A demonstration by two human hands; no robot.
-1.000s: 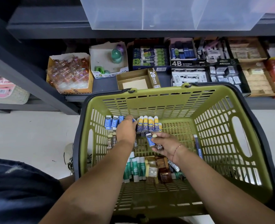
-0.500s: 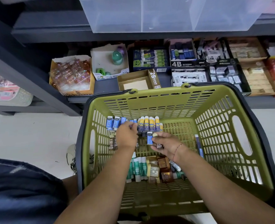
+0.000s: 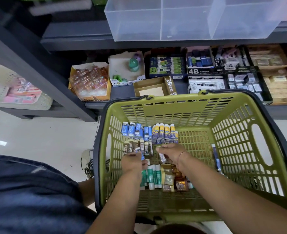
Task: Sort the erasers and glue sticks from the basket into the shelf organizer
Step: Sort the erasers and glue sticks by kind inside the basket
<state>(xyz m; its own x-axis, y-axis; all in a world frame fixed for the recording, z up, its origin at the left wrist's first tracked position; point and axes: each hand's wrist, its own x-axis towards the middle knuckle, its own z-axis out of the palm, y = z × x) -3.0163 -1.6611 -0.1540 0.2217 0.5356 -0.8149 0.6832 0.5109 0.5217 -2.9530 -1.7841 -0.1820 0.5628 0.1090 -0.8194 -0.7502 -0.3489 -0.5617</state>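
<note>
Hands, two, both inside the basket point(image 3: 190, 99). Left forearm entering from the bottom edge, angled up and slightly right. Left hand point(image 3: 133, 163) back-up, low over the basket floor, just before the brown eraser row point(image 3: 137, 148). Right forearm entering from lower right, angled up-left. Right hand point(image 3: 172, 152) back-up, thread band at the wrist, just beside the left hand but apart from it.

Writing, left to right:
- "2B" on the erasers of the brown row.
- "2B" on the side of an open brown box point(image 3: 150, 87) on the shelf point(image 3: 122, 97) behind the basket.
- "4B" on a black box point(image 3: 202, 71) further right.
- Other print too small to read.

Fingers:
- Left: curled, tips pinching a blue eraser point(image 3: 141, 155) tilted against the brown row.
- Right: curled downward, thumb forward, gripping a brown eraser point(image 3: 162, 158) marked "2B", held upright beneath the palm.

Basket contents, left to right:
- Blue erasers point(image 3: 134, 130) upright along the far wall.
- Yellow-topped packs point(image 3: 164, 133) just beside them.
- Green glue sticks point(image 3: 152, 176) toward the near side, partly under the left wrist.
- Brown packets point(image 3: 174, 180) touching the glue sticks.
- One blue stick point(image 3: 216, 157) lying against the right wall.

Organizer point(image 3: 161, 21): clear, divided, on the upper shelf, well apart from both hands.
</note>
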